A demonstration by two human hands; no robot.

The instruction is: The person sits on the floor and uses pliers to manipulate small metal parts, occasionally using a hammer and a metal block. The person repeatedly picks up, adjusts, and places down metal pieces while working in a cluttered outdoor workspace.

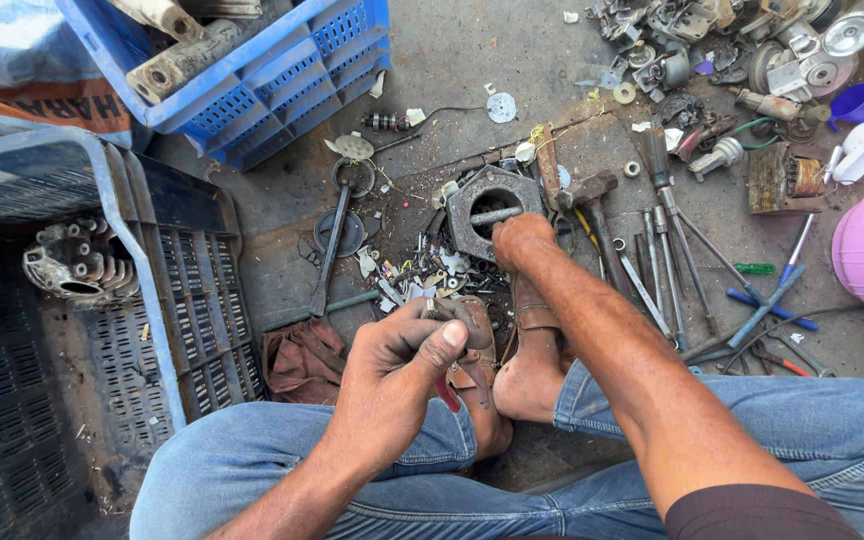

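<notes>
Left hand [402, 365] near the knees is fisted around a red-handled tool [449, 392]. Right hand [520, 240] is clamped on a steel rod [492, 215] through the hexagonal metal housing [492, 208] on the floor. Risks: rod slips, knuckles hit housing edge; bare sandalled feet [522, 350] just beside it.

- A floor-level repair or scrap workshop, apparently a mechanic's: work happens on a stained concrete floor [452, 60].
- Hand tools lie loose right of centre: a hammer [592, 205], screwdrivers [677, 250], and a ring spanner [337, 235] left of centre.
- A heap of dismantled metal parts [722, 50] fills the upper right.
- A blue plastic crate [252, 80] at upper left holds worn shafts.
- An engine-like casting [77, 262] sits at left, hard to identify.
</notes>
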